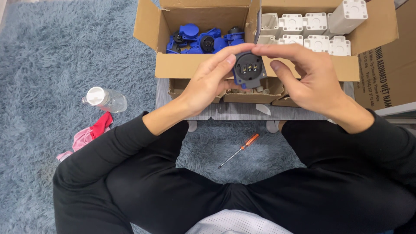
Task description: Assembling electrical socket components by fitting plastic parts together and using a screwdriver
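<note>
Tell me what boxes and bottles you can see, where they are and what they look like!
Open brown cardboard box: top middle, two compartments, blue sockets left, white plastic parts right.
Brown printed cardboard carton: right edge, dark lettering.
Small low cardboard trays: under the hands, brown.
Clear plastic bottle with white cap: lying left on the grey-blue rug.

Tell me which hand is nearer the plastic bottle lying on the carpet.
Left. The left hand holds the dark socket part in front of the boxes, with the plastic bottle out to its left. The right hand grips the same part from the far side.
</note>
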